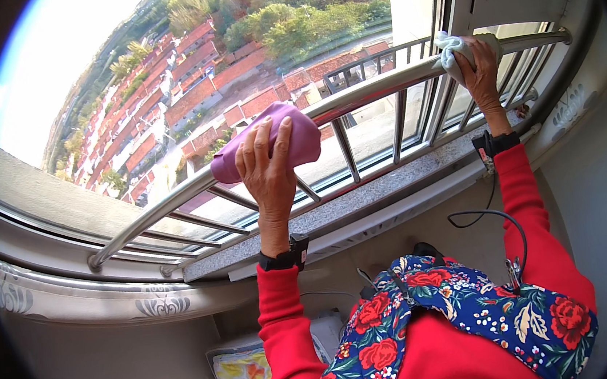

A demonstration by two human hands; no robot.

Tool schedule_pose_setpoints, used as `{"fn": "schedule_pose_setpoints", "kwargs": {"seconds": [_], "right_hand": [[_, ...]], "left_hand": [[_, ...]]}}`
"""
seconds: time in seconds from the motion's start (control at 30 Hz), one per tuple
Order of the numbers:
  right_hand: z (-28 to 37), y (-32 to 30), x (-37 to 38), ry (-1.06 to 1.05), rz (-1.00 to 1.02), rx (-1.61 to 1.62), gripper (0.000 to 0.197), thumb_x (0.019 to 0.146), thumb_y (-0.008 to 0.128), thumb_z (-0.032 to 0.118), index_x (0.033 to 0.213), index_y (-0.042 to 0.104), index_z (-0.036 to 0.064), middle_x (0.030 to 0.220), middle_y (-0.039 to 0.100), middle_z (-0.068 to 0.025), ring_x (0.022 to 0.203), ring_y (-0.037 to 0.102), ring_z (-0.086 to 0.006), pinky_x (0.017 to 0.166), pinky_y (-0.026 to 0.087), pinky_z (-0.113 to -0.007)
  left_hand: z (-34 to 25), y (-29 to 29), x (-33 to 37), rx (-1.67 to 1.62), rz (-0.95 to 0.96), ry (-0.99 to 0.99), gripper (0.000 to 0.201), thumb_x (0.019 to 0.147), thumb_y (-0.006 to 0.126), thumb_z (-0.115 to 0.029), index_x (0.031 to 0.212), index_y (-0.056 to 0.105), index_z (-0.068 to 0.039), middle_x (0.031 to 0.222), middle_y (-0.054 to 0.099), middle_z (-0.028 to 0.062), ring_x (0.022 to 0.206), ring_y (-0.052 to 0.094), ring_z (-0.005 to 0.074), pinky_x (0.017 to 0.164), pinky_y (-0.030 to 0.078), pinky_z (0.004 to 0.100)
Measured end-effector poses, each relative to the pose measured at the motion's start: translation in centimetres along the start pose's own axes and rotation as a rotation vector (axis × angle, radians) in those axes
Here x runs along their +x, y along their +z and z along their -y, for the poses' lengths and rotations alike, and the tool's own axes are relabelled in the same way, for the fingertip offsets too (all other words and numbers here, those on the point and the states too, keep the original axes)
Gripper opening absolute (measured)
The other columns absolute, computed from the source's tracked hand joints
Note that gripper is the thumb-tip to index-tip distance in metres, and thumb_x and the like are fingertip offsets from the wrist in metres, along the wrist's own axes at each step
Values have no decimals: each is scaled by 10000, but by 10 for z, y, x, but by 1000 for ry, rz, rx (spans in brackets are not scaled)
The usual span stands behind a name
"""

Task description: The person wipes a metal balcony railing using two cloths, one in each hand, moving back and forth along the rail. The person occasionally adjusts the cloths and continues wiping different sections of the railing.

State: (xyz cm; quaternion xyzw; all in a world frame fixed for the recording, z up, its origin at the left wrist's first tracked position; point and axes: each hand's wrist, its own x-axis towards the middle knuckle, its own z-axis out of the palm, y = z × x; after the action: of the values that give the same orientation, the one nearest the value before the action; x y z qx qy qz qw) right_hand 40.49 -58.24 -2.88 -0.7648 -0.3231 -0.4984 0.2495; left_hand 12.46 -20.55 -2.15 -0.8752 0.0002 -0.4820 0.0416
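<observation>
A shiny metal railing [374,89] with upright bars runs across the window in front of me. My left hand [267,165] presses a purple cloth [300,137] over the top rail, left of its middle, with the fingers curved across the fabric. Farther right, my right hand [481,74] grips a pale blue-green cloth [449,51] wrapped on the same rail, near its right end. The underside of both cloths is hidden.
Behind the railing is the window frame [446,0], with rooftops and trees outside. A speckled stone sill [384,187] lies below the bars. A cable [519,231] hangs beside my right arm. A box with a flowered cover [242,376] stands low at the left.
</observation>
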Motion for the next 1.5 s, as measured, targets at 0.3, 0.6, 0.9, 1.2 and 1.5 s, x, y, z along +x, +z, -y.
{"fn": "schedule_pose_setpoints", "kwargs": {"seconds": [0.3, 0.6, 0.9, 1.2, 1.5], "right_hand": [[1, 0, -2, -15, -14, -6, 332, 1012, 642, 363, 1177, 679, 77, 1152, 703, -106, 1102, 639, -300, 1020, 431, -447], [2, -3, 0, -3, 9, 7, 328, 1022, 632, 346, 1189, 672, 67, 1161, 695, -125, 1107, 640, -314, 1037, 436, -455], [-4, 2, -5, -4, -14, 52, 301, 1026, 617, 317, 1200, 652, 73, 1174, 680, -139, 1123, 621, -337, 1054, 421, -465], [-24, 15, -13, -39, -73, 74, 271, 1036, 598, 264, 1208, 642, 59, 1173, 679, -148, 1124, 611, -358, 1044, 425, -481], [-37, 22, -23, -13, -81, 83, 319, 1044, 583, 309, 1242, 619, 62, 1205, 664, -158, 1140, 604, -363, 1057, 422, -488]], "left_hand": [[110, -54, -48, 60, -96, -188, 470, 826, 594, -32, 1291, 655, -60, 1265, 684, 143, 1252, 592, 368, 1127, 361, 487], [153, -56, -54, 121, -138, -420, 418, 818, 645, -103, 1233, 683, -72, 1152, 716, 146, 1118, 630, 363, 1082, 377, 468], [142, -51, -41, 196, -172, -464, 371, 789, 778, -212, 1128, 697, -82, 1018, 714, 136, 1002, 638, 359, 1024, 406, 464], [59, -21, -5, 36, -149, -394, 397, 838, 757, -439, 992, 695, -79, 929, 680, 108, 958, 634, 318, 979, 390, 472], [-51, 20, 28, -199, -64, -227, 484, 797, 751, -203, 1269, 679, -125, 1216, 643, 107, 1178, 552, 328, 1073, 321, 497]]}}
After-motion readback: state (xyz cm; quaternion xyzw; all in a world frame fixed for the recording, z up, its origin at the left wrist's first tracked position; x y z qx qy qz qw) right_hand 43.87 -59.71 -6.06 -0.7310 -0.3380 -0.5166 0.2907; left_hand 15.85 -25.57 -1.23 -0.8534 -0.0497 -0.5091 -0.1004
